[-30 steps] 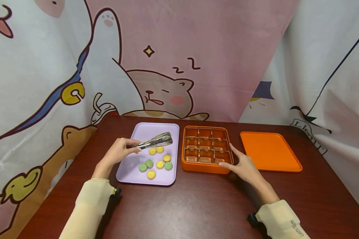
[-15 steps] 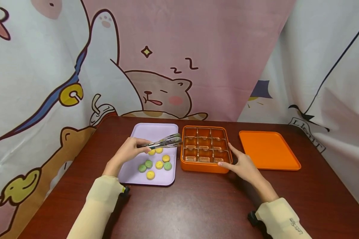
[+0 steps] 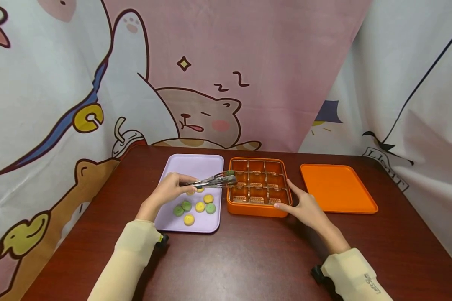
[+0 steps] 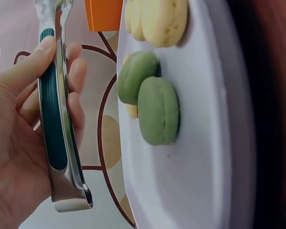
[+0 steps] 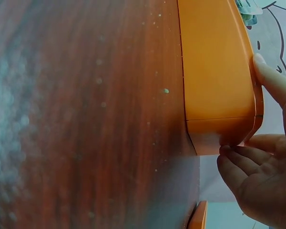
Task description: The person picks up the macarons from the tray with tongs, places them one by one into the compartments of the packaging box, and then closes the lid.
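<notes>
My left hand grips metal tongs with dark green handle inlays. The tongs' tips reach over the left edge of an orange box, which has a clear divided insert with several compartments. A greenish patch shows at the tips; whether they hold something I cannot tell. Below the left hand, yellow macarons and green macarons lie on a lilac tray. At the box's front right corner, my right hand holds it, thumb on the front rim and fingers against the side.
An orange lid-like panel lies flat to the right of the box. All of it stands on a dark reddish-brown table. A printed curtain hangs along the back and sides.
My left hand has carried the tongs rightward, from above the tray to the box's left edge. The right hand stays on the box.
</notes>
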The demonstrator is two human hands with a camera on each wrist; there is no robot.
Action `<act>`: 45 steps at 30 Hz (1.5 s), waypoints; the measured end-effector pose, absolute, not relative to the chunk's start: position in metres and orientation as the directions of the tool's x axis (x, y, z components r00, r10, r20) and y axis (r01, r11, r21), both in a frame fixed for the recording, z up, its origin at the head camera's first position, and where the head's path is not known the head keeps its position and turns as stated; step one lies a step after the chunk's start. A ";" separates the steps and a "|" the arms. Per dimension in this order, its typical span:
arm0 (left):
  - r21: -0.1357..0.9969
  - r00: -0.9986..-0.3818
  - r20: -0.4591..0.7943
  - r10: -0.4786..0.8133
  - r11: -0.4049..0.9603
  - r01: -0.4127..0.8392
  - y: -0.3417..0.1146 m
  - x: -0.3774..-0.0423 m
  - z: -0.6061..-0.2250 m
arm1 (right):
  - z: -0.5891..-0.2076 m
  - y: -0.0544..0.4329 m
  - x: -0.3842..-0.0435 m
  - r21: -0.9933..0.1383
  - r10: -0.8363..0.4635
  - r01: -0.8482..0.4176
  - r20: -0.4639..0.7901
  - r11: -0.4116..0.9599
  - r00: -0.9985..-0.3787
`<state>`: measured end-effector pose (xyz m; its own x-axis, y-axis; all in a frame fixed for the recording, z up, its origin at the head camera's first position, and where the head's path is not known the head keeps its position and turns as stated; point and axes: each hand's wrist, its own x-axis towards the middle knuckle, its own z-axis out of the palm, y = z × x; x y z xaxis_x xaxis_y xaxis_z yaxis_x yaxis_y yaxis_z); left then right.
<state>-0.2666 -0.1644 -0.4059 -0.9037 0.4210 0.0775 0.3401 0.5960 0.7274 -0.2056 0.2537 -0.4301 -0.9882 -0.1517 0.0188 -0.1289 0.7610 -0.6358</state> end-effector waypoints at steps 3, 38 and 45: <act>0.738 -0.897 0.082 0.435 0.578 0.348 -0.162 -0.266 -0.406 | -0.430 0.253 -0.206 -0.639 -0.153 -0.127 0.014 0.758 -0.988; 0.683 -0.857 0.107 0.504 0.589 0.432 -0.155 -0.258 -0.402 | -0.432 0.253 -0.206 -0.639 -0.140 -0.119 0.018 0.760 -0.990; 0.703 -0.875 0.110 0.471 0.586 0.404 -0.166 -0.257 -0.400 | -0.432 0.253 -0.206 -0.640 -0.140 -0.117 0.015 0.759 -0.990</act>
<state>-0.2568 -0.1664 -0.3998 -0.8753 0.4709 0.1101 0.4036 0.5858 0.7028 -0.2061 0.2534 -0.4319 -0.9900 -0.1400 0.0151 -0.1171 0.7593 -0.6401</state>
